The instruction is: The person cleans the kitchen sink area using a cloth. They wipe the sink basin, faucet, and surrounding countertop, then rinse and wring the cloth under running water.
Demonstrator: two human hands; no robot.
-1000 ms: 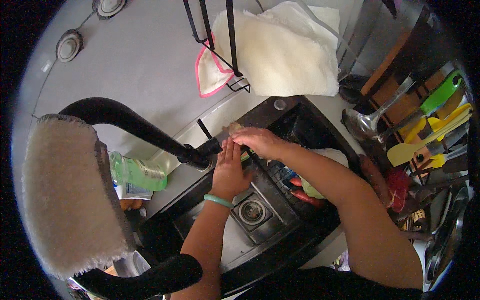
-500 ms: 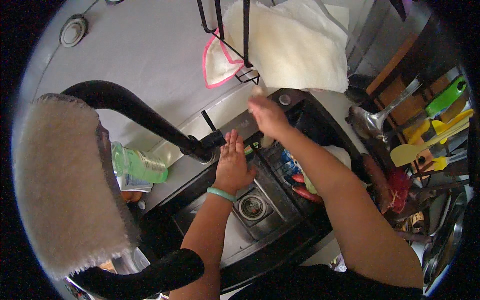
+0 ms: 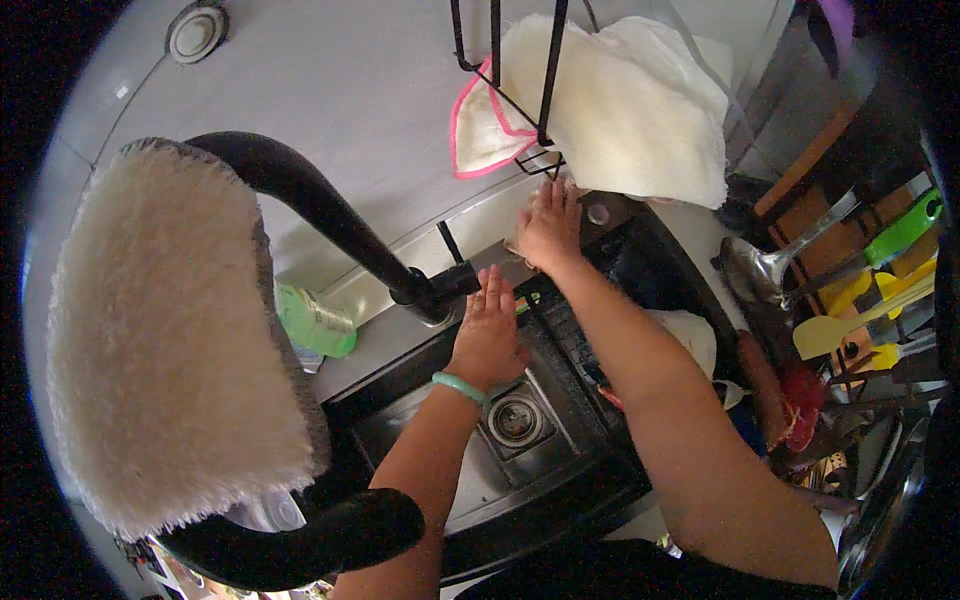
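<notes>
Head view gives me the left hand (image 3: 485,345), fingers straight and grasping nothing, by the sink's (image 3: 590,490) back edge. Above its rear ledge is the right hand (image 3: 550,235); I can't tell whether those fingers grip anything. Outward, a black faucet (image 3: 320,205), green bottle (image 3: 315,320) and cream towel (image 3: 630,110) surround the sink's far side.

Downward head view, seemingly near sink (image 3: 505,480)

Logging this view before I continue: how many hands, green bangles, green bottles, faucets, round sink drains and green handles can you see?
Left hand, right hand: 2
Green bangle: 1
Green bottle: 1
Faucet: 1
Sink drain: 1
Green handle: 1
Total: 7
</notes>
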